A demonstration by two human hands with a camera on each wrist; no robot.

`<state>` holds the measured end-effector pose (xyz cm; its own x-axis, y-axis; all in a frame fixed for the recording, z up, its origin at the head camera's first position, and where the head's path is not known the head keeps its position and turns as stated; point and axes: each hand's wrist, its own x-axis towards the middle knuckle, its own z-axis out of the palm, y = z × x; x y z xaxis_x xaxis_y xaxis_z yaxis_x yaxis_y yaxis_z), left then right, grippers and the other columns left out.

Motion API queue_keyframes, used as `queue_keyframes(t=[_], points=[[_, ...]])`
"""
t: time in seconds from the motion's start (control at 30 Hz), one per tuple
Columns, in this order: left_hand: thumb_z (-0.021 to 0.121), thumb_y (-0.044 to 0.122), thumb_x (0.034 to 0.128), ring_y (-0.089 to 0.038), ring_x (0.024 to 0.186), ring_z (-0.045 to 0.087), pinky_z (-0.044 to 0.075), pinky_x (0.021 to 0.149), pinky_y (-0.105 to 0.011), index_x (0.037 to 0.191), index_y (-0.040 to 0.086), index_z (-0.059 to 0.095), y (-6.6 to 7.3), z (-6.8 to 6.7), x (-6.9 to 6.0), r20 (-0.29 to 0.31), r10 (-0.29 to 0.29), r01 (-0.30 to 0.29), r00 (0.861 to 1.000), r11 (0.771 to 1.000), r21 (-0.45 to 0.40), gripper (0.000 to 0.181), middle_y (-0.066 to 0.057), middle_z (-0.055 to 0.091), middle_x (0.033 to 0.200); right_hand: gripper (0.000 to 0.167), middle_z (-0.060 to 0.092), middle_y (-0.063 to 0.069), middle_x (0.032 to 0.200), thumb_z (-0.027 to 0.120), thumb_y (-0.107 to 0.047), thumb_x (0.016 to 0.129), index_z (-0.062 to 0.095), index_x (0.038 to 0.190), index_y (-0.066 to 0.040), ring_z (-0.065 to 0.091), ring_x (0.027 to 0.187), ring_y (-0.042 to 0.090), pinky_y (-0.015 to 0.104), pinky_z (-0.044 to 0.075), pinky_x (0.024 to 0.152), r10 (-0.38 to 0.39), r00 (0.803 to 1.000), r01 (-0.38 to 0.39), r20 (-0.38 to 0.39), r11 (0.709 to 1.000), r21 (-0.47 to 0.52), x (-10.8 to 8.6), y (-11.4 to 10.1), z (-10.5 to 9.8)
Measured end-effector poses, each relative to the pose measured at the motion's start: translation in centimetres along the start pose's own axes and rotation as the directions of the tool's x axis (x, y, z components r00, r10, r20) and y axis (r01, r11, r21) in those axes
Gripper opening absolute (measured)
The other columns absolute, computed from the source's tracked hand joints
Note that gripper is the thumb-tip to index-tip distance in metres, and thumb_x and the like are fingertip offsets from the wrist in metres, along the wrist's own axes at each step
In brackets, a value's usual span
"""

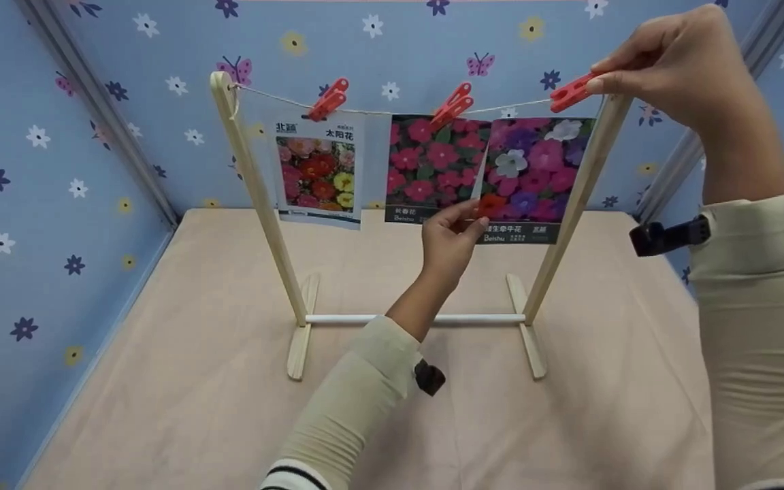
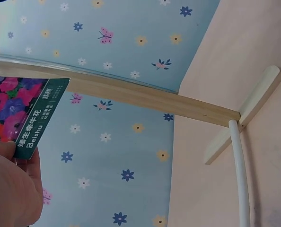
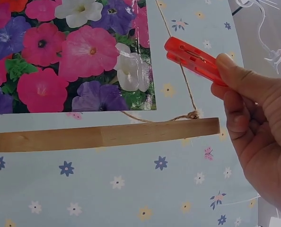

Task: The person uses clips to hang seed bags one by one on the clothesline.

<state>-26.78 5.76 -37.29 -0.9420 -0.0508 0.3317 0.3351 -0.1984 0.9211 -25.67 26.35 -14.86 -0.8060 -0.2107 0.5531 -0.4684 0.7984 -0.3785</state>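
Note:
My left hand (image 1: 450, 241) pinches the lower left edge of a seed packet (image 1: 538, 170) with pink, purple and white flowers; its green label shows in the left wrist view. My right hand (image 1: 681, 75) pinches a red clothespin (image 1: 572, 93) by its handle end, above the packet's top right. In the right wrist view that clothespin is beside the string (image 3: 187, 82), apart from the packet. Two more packets hang on the line: one with yellow and red flowers (image 1: 317, 173) under a clothespin (image 1: 329, 101), one with pink flowers (image 1: 426, 163) under another clothespin (image 1: 452, 105).
A wooden frame holds the string between its left post (image 1: 259, 197) and right post (image 1: 586, 184). A white bar (image 1: 341, 318) joins the posts low down, above two wooden feet. The frame stands on a pinkish cloth surface (image 1: 194, 381), before blue flowered walls (image 1: 392, 41).

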Motion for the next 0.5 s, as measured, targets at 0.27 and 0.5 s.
queue_keyframes(t=[0.27, 0.5], points=[[0.070, -0.005, 0.0861, -0.013, 0.083, 0.062, 0.053, 0.070, -0.021, 0.114, -0.003, 0.070, 0.09, 0.29, -0.09, -0.003, -0.004, 0.004, 1.000, 1.000, -0.013, 0.028, -0.010, 0.069, 0.097, 0.029, 0.059, -0.018, 0.081, 0.069, -0.023, 0.090, 0.075, 0.101, 0.003, 0.056, 0.073, 0.006, 0.007, 0.047, 0.075, 0.019, 0.999, -0.019, 0.049, 1.000, 0.007, -0.12, -0.19, 0.32], [0.071, -0.005, 0.0853, -0.012, 0.083, 0.062, 0.054, 0.071, -0.021, 0.114, -0.003, 0.070, 0.04, 0.46, -0.12, -0.014, -0.022, 0.021, 1.000, 0.999, -0.029, 0.028, -0.009, 0.069, 0.097, 0.026, 0.068, -0.006, 0.088, 0.068, -0.023, 0.091, 0.076, 0.101, 0.000, 0.055, 0.073, 0.006, 0.007, 0.046, 0.072, 0.009, 0.997, -0.005, 0.079, 0.999, -0.042, -0.23, -0.52, 0.72]])
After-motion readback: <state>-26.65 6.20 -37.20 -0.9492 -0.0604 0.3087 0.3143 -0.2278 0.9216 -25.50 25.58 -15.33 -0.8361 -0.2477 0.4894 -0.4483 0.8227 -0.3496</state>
